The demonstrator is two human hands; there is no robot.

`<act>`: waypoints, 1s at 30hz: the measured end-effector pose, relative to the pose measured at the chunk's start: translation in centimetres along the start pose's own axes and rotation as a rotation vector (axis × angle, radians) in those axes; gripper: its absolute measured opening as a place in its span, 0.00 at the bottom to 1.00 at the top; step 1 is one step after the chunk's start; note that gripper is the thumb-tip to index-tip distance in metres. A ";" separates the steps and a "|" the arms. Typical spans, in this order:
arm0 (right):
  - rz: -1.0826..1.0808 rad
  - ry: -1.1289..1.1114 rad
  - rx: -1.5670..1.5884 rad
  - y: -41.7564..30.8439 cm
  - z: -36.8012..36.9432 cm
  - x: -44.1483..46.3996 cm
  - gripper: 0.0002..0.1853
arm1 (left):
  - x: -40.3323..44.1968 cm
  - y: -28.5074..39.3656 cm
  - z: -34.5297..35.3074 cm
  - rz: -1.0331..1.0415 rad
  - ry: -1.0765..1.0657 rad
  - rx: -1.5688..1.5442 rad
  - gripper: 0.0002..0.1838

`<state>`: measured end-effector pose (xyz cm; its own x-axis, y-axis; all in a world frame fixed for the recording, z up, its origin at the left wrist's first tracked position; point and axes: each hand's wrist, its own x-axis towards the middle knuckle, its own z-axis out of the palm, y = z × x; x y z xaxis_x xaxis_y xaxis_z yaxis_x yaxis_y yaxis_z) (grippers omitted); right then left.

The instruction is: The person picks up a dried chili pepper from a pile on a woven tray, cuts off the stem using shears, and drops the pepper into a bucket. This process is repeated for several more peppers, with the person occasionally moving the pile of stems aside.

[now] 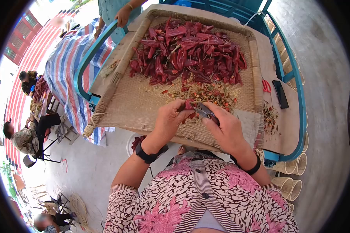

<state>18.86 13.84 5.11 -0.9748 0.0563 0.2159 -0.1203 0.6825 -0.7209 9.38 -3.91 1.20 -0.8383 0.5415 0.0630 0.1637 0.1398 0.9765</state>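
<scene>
My left hand (170,119) pinches a dark red dried pepper (189,104) over the near part of a woven tray (124,105). My right hand (223,126) is closed round a small dark cutting tool (206,111), whose metal blades point left and meet the pepper between my hands. Beyond them a large heap of red dried peppers (186,52) covers the tray's far half. Scraps of stems and seeds (206,94) lie between the heap and my hands.
Right of the tray lie red-handled scissors (266,86), a black phone (280,94) and more scraps (270,118). A blue metal frame (298,116) surrounds the tabletop. Another person's hand (123,16) rests by the far left corner. Baskets (293,187) stand right; seated people are left.
</scene>
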 end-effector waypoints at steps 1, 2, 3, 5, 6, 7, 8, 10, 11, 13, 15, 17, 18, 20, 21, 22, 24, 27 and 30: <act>-0.002 -0.013 -0.007 0.0 -0.2 0.1 0.22 | -0.1 0.0 0.1 -0.023 0.000 -0.007 0.06; -0.037 -0.009 -0.018 0.3 -0.4 0.2 0.22 | -0.1 0.2 0.3 -0.015 0.006 -0.036 0.06; -0.071 -0.002 -0.028 0.8 -0.7 0.3 0.22 | -0.1 0.4 0.6 -0.008 0.010 -0.064 0.06; -0.094 -0.008 -0.027 1.1 -0.9 0.2 0.22 | -0.3 0.6 1.0 0.000 0.009 -0.110 0.06; -0.091 -0.023 -0.021 1.1 -1.2 0.2 0.21 | -0.3 0.6 1.3 0.006 0.010 -0.131 0.06; -0.089 -0.039 -0.015 1.1 -1.5 0.2 0.21 | -0.3 0.7 1.6 0.011 0.013 -0.154 0.07; -0.100 -0.044 -0.041 1.2 -1.7 0.2 0.21 | -0.3 0.7 1.6 0.017 -0.003 -0.130 0.07; -0.122 -0.059 -0.090 1.5 -1.9 0.0 0.20 | -0.4 0.4 1.7 0.024 -0.033 -0.084 0.08; -0.113 -0.061 -0.118 1.5 -2.0 -0.2 0.20 | -0.4 0.2 1.8 0.033 -0.026 -0.044 0.07; -0.096 -0.063 -0.175 1.3 -2.0 -0.4 0.19 | -0.3 -0.3 2.2 0.055 -0.015 0.034 0.07; -0.106 -0.034 -0.238 1.4 -1.6 -0.8 0.19 | -0.5 0.0 2.6 0.034 -0.025 -0.011 0.06; -0.100 -0.012 -0.210 2.0 -1.1 -1.1 0.19 | -0.6 -0.1 3.1 0.012 -0.038 -0.082 0.05; -0.092 -0.005 -0.149 2.4 -0.8 -1.2 0.18 | -0.7 -0.4 3.4 0.001 -0.045 -0.129 0.04; 0.005 -0.038 0.058 2.7 -0.7 -1.2 0.17 | -0.7 -0.6 3.6 0.013 -0.045 -0.104 0.04; 0.094 -0.079 0.206 2.6 -0.8 -1.2 0.17 | -0.9 -0.3 3.7 0.036 -0.040 -0.033 0.04; 0.182 -0.118 0.352 2.6 -0.8 -1.3 0.16 | -1.0 -0.1 3.7 0.060 -0.035 0.039 0.04; 0.211 -0.116 0.467 3.1 -0.4 -1.2 0.16 | -1.2 -0.7 4.0 0.175 -0.008 0.198 0.05; 0.226 -0.119 0.510 3.2 -0.7 -1.1 0.17 | -1.5 -1.6 4.5 0.119 0.067 -0.037 0.06; 0.224 -0.094 0.405 3.2 -1.3 -1.1 0.17 | -1.5 -1.1 3.9 -0.011 0.058 -0.253 0.07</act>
<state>19.79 16.91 3.49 -0.9956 0.0911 -0.0211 0.0494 0.3206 -0.9459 12.44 -1.64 -0.81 -0.8692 0.4912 0.0567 0.0251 -0.0706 0.9972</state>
